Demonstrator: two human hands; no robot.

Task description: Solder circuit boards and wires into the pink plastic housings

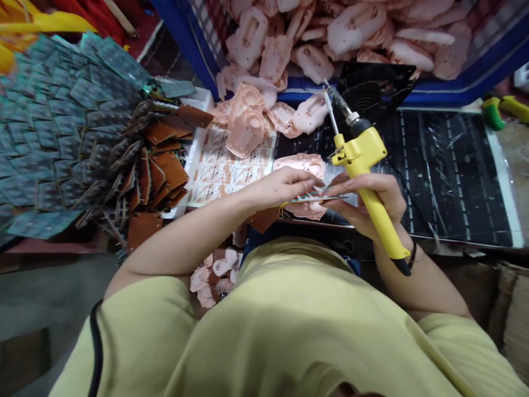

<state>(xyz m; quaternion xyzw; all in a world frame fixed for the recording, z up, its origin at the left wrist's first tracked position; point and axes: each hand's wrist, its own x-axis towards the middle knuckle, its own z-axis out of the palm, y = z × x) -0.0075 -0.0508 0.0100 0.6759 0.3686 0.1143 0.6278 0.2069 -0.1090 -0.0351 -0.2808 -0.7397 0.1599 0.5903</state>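
My right hand point(382, 201) is closed around the yellow handle of a soldering gun point(374, 204); its metal tip and solder feed tube point up and away from me. That hand's fingertips also reach the thin coloured wires point(309, 195) between both hands. My left hand point(285, 186) pinches these wires from the other side. A brown circuit board point(263, 219) shows beneath my left wrist, and I cannot tell whether the wires join it. Pink plastic shells point(301, 164) lie just beyond and under my fingers, partly covered by them.
A blue crate point(450, 91) full of pink shells stands at the back. On the left is a large pile of green circuit boards point(61, 121), with brown boards point(167, 173) at its edge. Green-handled pliers point(494, 112) lie far right. More shells point(212, 275) sit below the table edge.
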